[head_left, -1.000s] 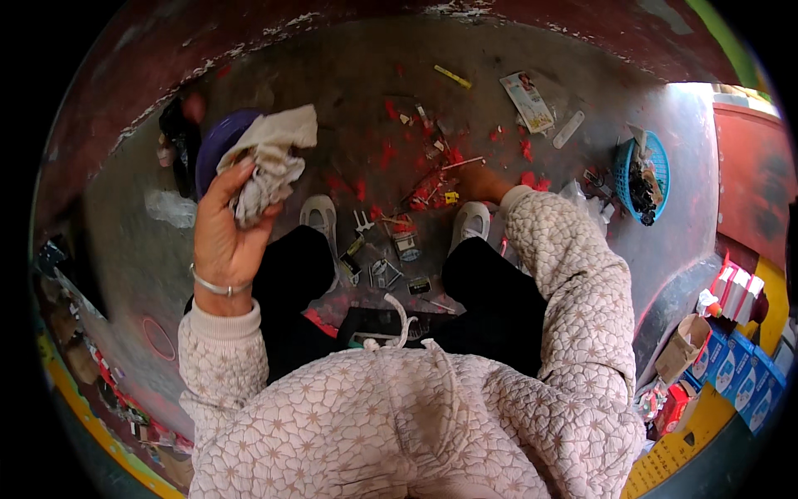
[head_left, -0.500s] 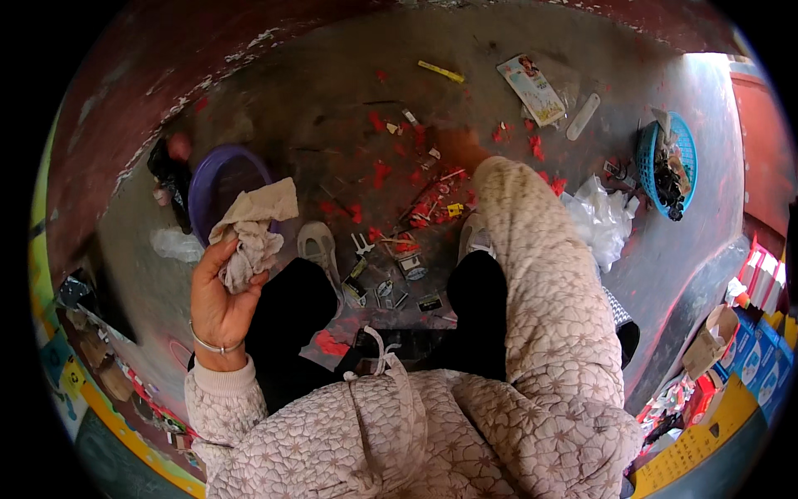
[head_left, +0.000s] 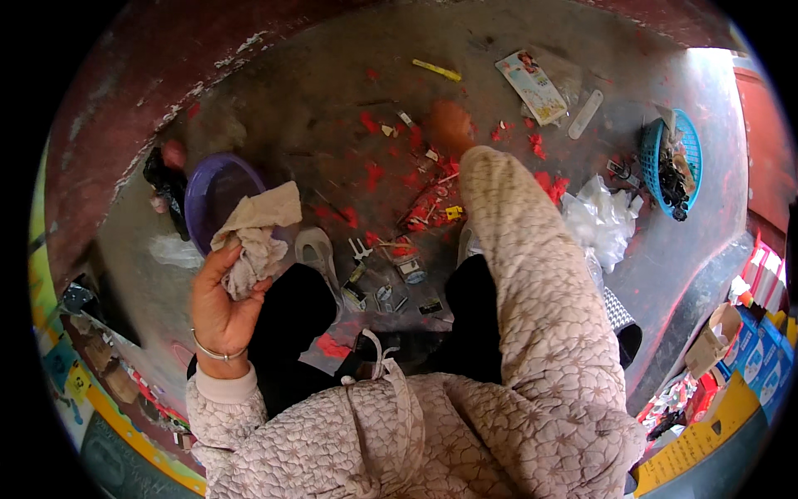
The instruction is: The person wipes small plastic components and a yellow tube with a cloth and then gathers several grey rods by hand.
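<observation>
A crumpled beige cloth [head_left: 259,237] is gripped in my left hand [head_left: 223,309], which is raised at the left, above my knee. Far ahead of me, my right hand [head_left: 451,127] reaches low over the floor [head_left: 283,108], smeared by motion; its fingers cannot be made out. Scattered red scraps [head_left: 374,175] lie around it, with a small pale strip [head_left: 405,118] just to its left. Nearer my shoes is a heap of red bits and thin sticks [head_left: 432,204], with a small yellow piece [head_left: 454,213] at its edge.
A purple basin [head_left: 199,195] stands left beside a black bag [head_left: 165,187]. To the right are clear plastic bags [head_left: 603,218] and a blue basket [head_left: 687,137] of litter. A printed packet [head_left: 532,87], a white strip [head_left: 586,115] and a yellow stick [head_left: 436,70] lie farther off.
My right hand has swept a little farther away from me, its sleeve shifting left. The left hand still holds the cloth in nearly the same place.
</observation>
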Demonstrator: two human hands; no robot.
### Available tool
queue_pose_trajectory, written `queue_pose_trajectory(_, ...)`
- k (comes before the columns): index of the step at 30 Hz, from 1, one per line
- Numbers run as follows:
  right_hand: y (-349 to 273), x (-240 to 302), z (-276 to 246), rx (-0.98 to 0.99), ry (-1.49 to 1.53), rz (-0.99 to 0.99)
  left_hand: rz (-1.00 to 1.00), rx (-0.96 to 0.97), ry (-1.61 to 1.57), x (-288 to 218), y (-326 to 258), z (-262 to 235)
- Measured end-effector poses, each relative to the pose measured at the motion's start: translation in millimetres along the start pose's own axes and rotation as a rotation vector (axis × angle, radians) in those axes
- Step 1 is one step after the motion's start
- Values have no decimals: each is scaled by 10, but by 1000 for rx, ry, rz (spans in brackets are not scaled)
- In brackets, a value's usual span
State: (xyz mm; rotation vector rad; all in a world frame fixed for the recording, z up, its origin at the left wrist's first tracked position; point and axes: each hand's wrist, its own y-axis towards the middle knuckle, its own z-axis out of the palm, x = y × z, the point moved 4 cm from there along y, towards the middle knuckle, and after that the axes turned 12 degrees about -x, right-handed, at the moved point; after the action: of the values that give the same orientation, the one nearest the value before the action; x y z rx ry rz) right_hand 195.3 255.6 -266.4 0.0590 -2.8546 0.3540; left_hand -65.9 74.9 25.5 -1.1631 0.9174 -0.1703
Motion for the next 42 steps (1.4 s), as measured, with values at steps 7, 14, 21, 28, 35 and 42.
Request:
queue_pose_trajectory(7, -104, 410, 344, 18, -118, -216, -30, 5, 16, 56, 53, 87)
queue_pose_trajectory(14, -703, 519, 548, -53, -70, -405, -55, 89, 38, 111, 41, 119)
queue_pose_trajectory(21, -339, 564, 319, -246, 86, -391, 6, 41, 14, 156, 13, 88)
queue_pose_trajectory(28, -631, 390, 602, -102, -17, -545, 45, 0, 39, 182, -51, 93)
queue_pose_trajectory(35, -775, 246, 727, 216, -102, -534, 44, 1, 31, 227, -90, 117)
queue_pose_trajectory(42, -948, 98, 648, 70, 209, -142, 34, -15, 13, 280, -81, 163)
